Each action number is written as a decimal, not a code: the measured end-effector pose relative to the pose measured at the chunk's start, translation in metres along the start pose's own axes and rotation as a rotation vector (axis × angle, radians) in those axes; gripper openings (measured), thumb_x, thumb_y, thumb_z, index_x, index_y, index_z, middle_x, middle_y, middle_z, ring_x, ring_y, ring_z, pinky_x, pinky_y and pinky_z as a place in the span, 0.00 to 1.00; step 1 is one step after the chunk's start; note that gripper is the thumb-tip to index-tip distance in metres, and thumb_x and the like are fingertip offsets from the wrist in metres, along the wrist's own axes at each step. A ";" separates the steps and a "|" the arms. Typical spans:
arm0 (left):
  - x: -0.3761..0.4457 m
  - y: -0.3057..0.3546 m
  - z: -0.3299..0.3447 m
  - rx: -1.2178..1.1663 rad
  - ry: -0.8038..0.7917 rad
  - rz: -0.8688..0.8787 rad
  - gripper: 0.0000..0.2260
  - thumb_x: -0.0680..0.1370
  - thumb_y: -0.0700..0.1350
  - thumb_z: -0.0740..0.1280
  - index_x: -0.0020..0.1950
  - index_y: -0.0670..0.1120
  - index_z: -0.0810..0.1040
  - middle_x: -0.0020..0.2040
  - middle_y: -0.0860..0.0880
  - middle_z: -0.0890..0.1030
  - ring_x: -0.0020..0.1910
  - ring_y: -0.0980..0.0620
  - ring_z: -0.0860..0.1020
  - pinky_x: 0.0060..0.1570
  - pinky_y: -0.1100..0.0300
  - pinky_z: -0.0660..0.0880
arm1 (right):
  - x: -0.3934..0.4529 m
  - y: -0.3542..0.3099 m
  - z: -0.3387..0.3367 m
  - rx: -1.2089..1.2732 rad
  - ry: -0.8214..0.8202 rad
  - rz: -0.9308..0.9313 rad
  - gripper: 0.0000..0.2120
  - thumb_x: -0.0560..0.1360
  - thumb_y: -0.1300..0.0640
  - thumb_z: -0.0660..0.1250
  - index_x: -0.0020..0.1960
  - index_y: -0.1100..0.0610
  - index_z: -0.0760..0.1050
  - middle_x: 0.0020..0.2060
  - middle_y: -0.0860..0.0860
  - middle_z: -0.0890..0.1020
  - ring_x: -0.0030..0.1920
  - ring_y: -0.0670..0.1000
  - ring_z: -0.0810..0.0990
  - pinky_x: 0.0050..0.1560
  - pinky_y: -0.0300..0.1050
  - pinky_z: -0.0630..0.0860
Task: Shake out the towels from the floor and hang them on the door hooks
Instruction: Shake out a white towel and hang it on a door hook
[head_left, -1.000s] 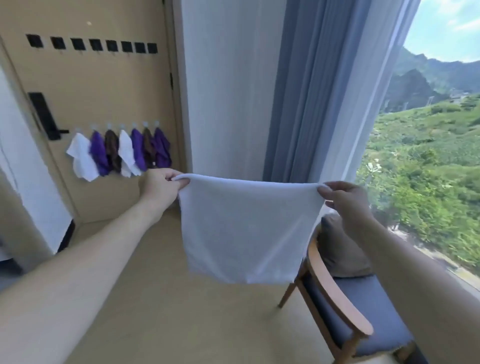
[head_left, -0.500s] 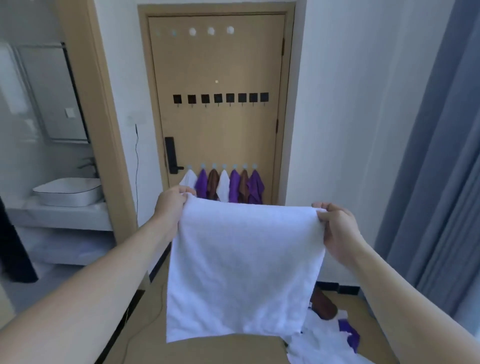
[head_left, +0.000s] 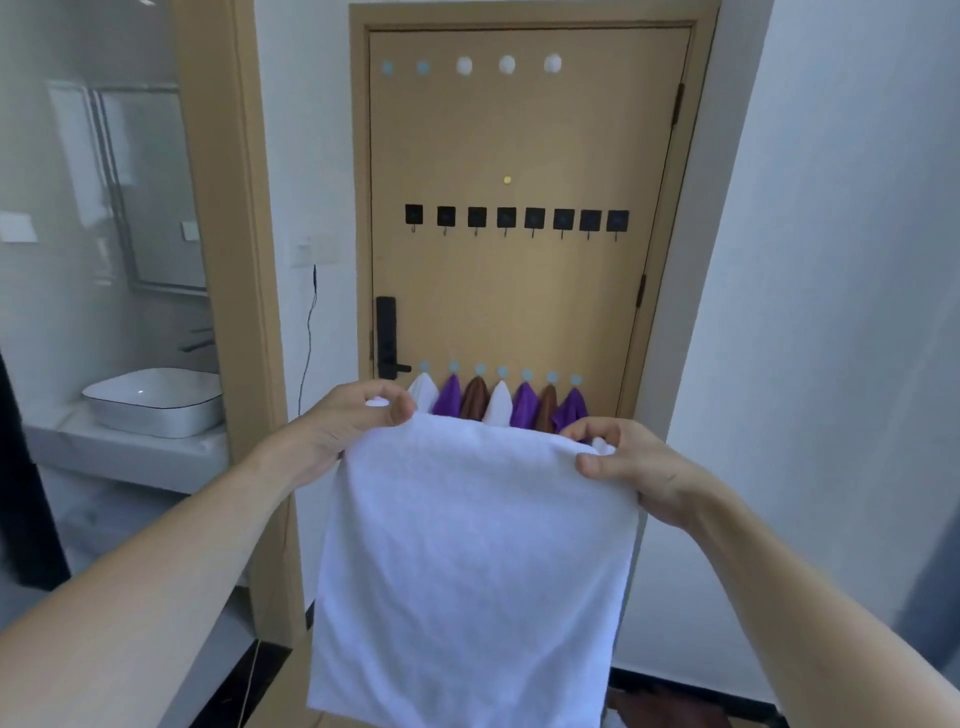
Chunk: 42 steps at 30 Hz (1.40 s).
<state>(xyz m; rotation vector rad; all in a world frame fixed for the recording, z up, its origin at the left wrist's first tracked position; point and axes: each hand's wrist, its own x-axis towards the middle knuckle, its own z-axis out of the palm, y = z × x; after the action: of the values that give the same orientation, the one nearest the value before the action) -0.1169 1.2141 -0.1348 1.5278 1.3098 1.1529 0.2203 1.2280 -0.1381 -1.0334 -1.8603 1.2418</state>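
Two hands are holding the white towel (head_left: 467, 561) up by its top corners, left hand (head_left: 337, 431) pinching at ten o'clock, right hand (head_left: 628, 467) at two. The person has turned from the window; the door (head_left: 524, 291) is now facing them, black hooks (head_left: 516, 218) free at twelve.

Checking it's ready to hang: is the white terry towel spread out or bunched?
Spread out. The white terry towel hangs flat, its top corners pinched by the left hand and the right hand.

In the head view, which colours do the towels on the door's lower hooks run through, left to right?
White towel → purple → brown → white → purple → brown → purple.
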 end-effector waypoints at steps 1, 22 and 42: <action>0.021 -0.003 -0.012 0.036 -0.030 0.006 0.29 0.51 0.65 0.83 0.45 0.51 0.85 0.45 0.57 0.86 0.48 0.55 0.82 0.47 0.63 0.76 | 0.023 0.000 -0.001 -0.022 0.010 0.008 0.27 0.58 0.49 0.81 0.51 0.63 0.81 0.45 0.57 0.84 0.44 0.55 0.83 0.44 0.47 0.80; 0.454 -0.016 -0.148 0.423 0.373 0.228 0.20 0.77 0.47 0.72 0.34 0.45 0.64 0.31 0.50 0.63 0.27 0.54 0.60 0.31 0.60 0.54 | 0.508 0.004 -0.069 -0.592 0.571 -0.225 0.12 0.78 0.58 0.63 0.36 0.61 0.73 0.28 0.49 0.71 0.31 0.51 0.68 0.32 0.45 0.63; 0.763 -0.044 -0.223 1.010 0.710 0.586 0.13 0.77 0.36 0.67 0.46 0.54 0.85 0.37 0.64 0.72 0.42 0.54 0.72 0.41 0.60 0.66 | 0.871 0.010 -0.154 -0.832 0.490 -0.732 0.13 0.72 0.68 0.62 0.49 0.54 0.78 0.26 0.49 0.70 0.29 0.54 0.68 0.32 0.46 0.65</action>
<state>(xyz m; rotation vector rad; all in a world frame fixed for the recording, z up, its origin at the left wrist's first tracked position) -0.3063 1.9775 -0.0132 2.4613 2.2189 1.5954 -0.0522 2.0605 -0.0121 -0.7915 -2.0579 -0.2302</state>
